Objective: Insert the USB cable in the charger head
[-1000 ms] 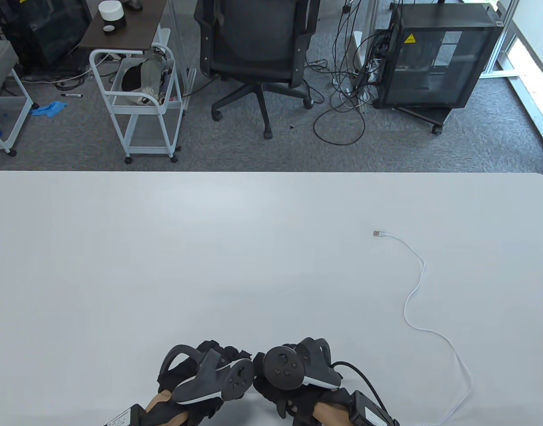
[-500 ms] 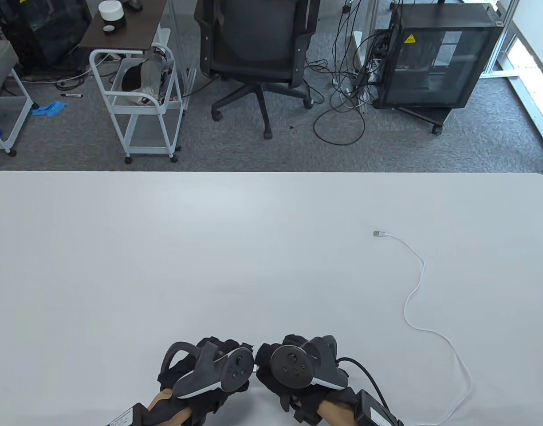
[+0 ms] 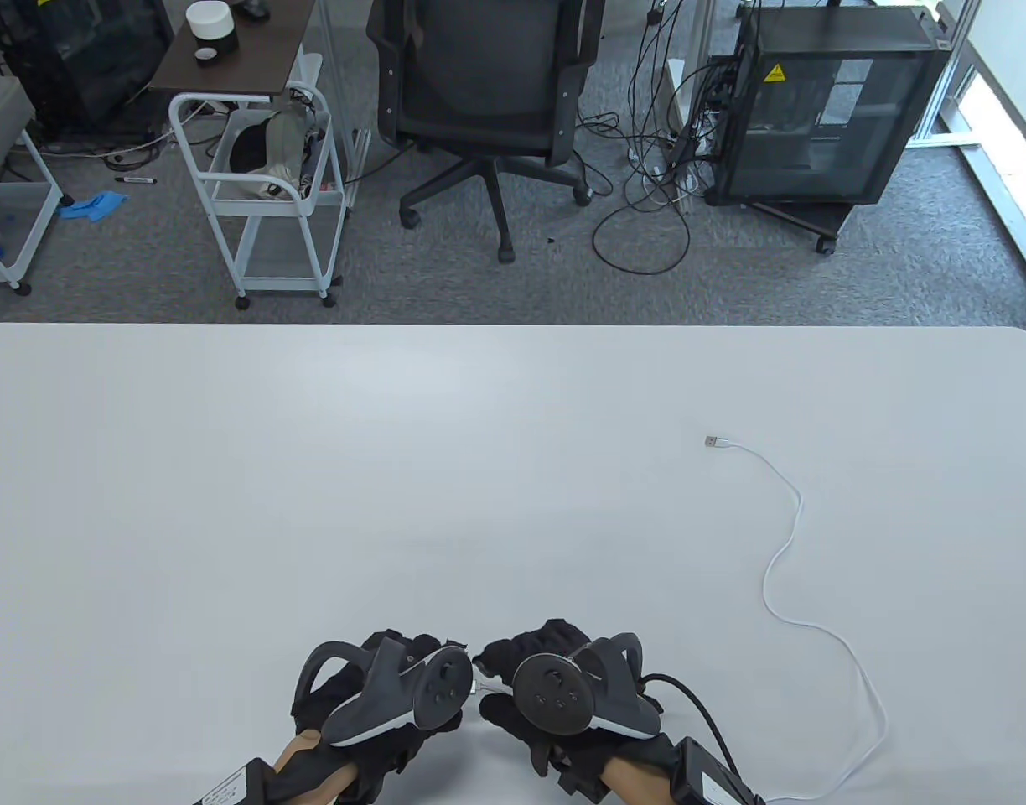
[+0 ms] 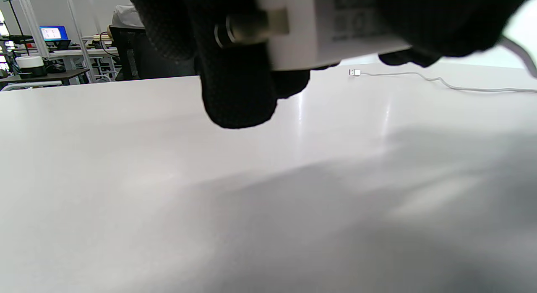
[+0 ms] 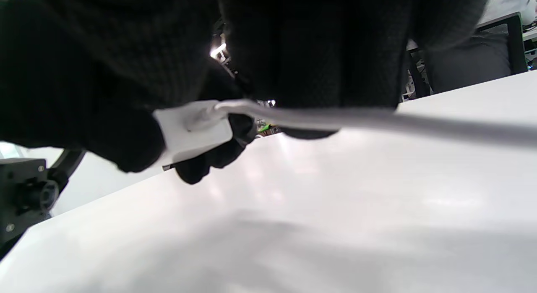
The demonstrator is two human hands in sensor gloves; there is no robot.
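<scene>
In the table view my left hand [image 3: 429, 647] and right hand [image 3: 517, 651] meet near the table's front edge. A small white piece [image 3: 484, 686] shows between them. The left wrist view shows my left fingers [image 4: 237, 95] gripping the white charger head [image 4: 335, 28], its metal prong [image 4: 251, 26] pointing left. In the right wrist view the charger head [image 5: 193, 131] has the white USB cable [image 5: 335, 119] ending at its face, and my right fingers [image 5: 319, 53] hold the cable close behind that end. The cable [image 3: 785, 549] trails across the right side of the table to its free plug [image 3: 712, 441].
The white table [image 3: 312, 470] reaches the far edge, with an office chair [image 3: 488, 92], a white cart [image 3: 261, 184] and a black cabinet [image 3: 823, 109] on the floor beyond. The cable's loop runs toward the front right edge [image 3: 873, 746].
Both hands have shifted a little at the front edge and stay close together. The right hand's fingers have reached further forward, and a white piece now shows between the hands.
</scene>
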